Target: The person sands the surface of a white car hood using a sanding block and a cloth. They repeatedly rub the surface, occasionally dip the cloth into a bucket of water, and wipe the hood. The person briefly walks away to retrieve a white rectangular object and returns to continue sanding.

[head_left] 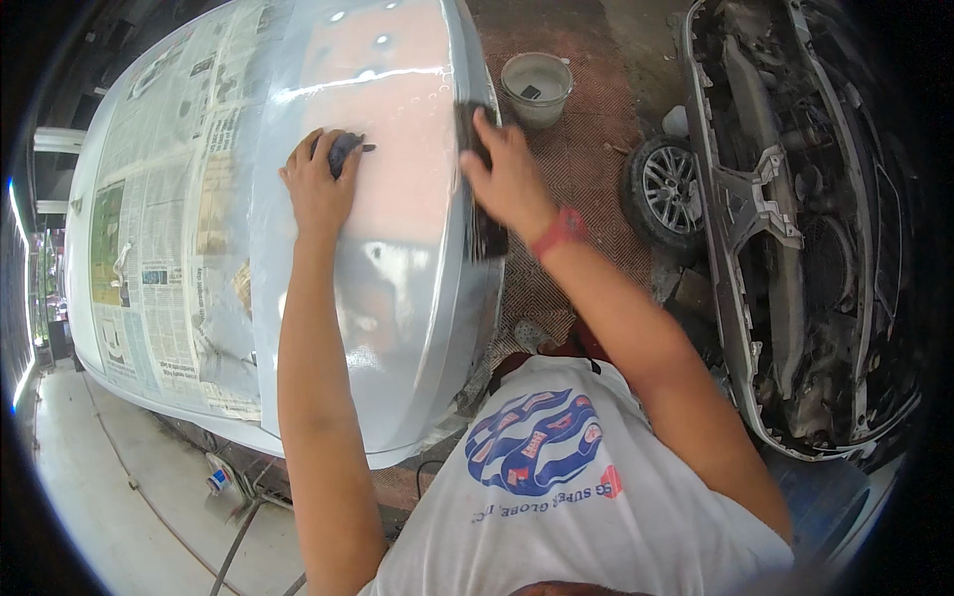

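A pale grey, glossy car body panel (397,288) fills the middle, partly masked with newspaper (159,228) on its left side. My left hand (320,184) presses a small dark sanding pad (344,149) flat on the panel's wet-looking surface. My right hand (507,174) rests on the panel's right edge, fingers over a dark strip (479,189) there; whether it grips it is unclear. A red band (559,229) circles my right wrist.
A white bucket (537,87) stands on the brick-patterned floor beyond the panel. To the right sits a stripped car front (795,228) with exposed frame, and a loose alloy wheel (664,189) beside it. Pale concrete floor with cables lies at lower left.
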`<action>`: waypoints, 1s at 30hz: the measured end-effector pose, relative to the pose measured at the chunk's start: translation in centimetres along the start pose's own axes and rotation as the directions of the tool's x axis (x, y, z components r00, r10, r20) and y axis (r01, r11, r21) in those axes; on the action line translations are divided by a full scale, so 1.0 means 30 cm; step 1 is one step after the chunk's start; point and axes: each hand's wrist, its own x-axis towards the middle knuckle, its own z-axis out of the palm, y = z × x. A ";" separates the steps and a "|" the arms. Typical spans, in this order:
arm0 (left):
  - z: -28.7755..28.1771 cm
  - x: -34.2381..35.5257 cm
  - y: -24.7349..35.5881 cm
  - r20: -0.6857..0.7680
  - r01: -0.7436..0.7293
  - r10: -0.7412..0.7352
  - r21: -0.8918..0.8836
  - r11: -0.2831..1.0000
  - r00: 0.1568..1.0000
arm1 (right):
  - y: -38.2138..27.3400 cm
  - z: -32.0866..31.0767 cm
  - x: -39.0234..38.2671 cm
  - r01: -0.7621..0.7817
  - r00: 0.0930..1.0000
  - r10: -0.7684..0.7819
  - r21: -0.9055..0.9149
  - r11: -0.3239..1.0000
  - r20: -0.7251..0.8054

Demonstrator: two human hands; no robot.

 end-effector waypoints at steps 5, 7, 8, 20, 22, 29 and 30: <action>0.005 -0.013 -0.022 0.012 0.015 -0.016 0.022 1.000 1.000 | -0.069 -0.008 -0.087 0.011 1.000 -0.010 -0.064 0.998 0.024; 0.005 -0.016 -0.029 0.005 0.022 -0.022 0.012 1.000 1.000 | -0.093 0.002 -0.187 0.095 0.995 -0.095 -0.066 0.993 0.006; 0.007 -0.014 -0.031 -0.001 0.021 -0.021 -0.006 1.000 1.000 | -0.083 0.004 -0.212 0.146 0.989 -0.147 -0.061 0.987 -0.015; 0.012 -0.019 -0.026 -0.012 0.008 -0.008 -0.025 1.000 1.000 | -0.058 0.013 -0.175 0.150 0.988 -0.150 -0.027 0.988 -0.019; 0.011 -0.020 -0.027 -0.010 0.004 -0.004 -0.037 0.999 1.000 | -0.035 0.044 -0.174 0.176 0.982 -0.178 -0.033 0.984 -0.066; 0.001 0.021 -0.013 0.021 -0.009 0.010 -0.037 0.999 1.000 | 0.229 -0.010 0.271 -0.069 0.997 0.066 0.062 0.996 0.046; 0.001 0.001 -0.013 0.030 0.008 -0.007 -0.032 0.999 1.000 | 0.220 -0.002 0.250 -0.090 0.995 0.084 0.130 0.987 0.051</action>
